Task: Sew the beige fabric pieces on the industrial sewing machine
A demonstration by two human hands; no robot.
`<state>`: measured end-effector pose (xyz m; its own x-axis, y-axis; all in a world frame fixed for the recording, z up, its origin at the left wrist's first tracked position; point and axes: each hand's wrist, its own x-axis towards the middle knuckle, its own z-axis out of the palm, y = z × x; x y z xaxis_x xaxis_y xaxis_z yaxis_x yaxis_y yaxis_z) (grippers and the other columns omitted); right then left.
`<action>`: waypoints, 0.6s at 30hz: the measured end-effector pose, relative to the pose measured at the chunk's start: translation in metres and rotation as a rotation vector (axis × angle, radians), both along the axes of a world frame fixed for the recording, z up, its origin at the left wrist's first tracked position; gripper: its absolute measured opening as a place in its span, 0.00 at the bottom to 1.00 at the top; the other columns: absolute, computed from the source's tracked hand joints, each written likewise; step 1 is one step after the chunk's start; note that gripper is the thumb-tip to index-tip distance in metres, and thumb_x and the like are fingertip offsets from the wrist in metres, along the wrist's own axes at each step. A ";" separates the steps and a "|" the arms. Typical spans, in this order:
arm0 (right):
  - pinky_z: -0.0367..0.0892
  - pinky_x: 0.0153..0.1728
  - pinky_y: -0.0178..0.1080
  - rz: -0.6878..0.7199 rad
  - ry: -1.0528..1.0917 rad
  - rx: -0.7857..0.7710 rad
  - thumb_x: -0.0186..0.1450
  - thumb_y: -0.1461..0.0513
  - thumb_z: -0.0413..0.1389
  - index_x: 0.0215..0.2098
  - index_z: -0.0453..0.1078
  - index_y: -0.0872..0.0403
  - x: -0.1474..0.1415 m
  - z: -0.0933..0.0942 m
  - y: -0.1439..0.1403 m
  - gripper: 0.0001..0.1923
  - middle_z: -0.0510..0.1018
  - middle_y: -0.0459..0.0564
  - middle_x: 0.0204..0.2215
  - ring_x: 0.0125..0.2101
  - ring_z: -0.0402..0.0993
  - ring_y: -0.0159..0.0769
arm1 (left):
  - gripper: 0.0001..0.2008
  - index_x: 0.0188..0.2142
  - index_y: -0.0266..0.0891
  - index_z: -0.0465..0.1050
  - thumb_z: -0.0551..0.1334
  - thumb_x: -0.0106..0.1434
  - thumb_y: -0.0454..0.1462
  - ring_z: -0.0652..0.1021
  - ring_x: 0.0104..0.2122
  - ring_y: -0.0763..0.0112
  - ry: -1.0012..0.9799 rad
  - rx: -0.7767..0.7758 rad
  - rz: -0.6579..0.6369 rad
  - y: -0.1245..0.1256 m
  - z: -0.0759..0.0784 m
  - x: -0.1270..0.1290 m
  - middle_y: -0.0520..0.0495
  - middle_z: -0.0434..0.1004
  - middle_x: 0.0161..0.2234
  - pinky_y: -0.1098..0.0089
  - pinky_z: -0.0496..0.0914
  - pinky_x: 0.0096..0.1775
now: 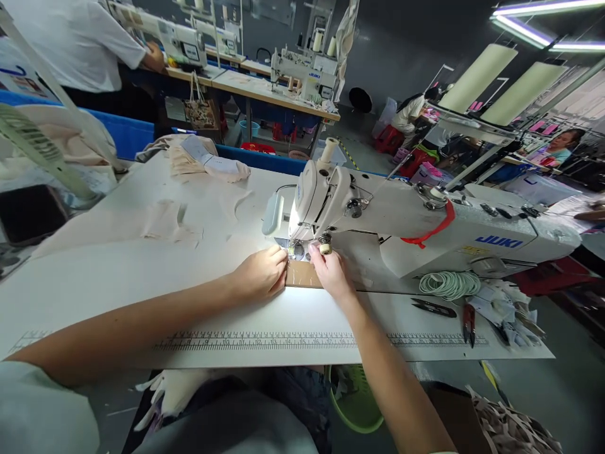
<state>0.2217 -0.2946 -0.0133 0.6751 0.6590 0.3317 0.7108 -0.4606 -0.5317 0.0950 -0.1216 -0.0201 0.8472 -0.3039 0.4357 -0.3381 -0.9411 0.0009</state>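
Note:
A white sewing machine point(425, 227) marked JUKI stands on the table in front of me. My left hand point(262, 272) rests on the tabletop just left of the needle area, its fingers curled together; whatever is in them is hidden. On the other side of the presser foot point(297, 250), my right hand point(329, 270) has thumb and fingers closed beside a small round knob point(325, 244). I cannot make out what it pinches. A brown strip point(303, 275) lies on the machine bed between both hands, with short thread ends on it.
Fabric bundles point(203, 157) lie at the back left, and loose fabric pieces point(165, 221) nearer. To the right are a coil of pale cord point(449, 285), black thread snips point(433, 308) and red-handled snips point(469, 325). A printed ruler point(283, 341) runs along the front edge. Another person point(80, 44) sits behind.

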 end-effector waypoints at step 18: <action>0.62 0.31 0.34 -0.093 -0.065 -0.089 0.76 0.52 0.42 0.26 0.71 0.50 -0.001 0.004 -0.001 0.25 0.76 0.48 0.20 0.25 0.73 0.35 | 0.13 0.38 0.34 0.75 0.52 0.69 0.35 0.74 0.40 0.59 0.052 0.071 0.060 0.004 0.001 0.007 0.38 0.76 0.40 0.63 0.73 0.39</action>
<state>0.2205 -0.2954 -0.0096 0.7138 0.6229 0.3201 0.6943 -0.5695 -0.4401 0.1020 -0.1171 -0.0194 0.8856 -0.2803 0.3704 -0.2823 -0.9580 -0.0501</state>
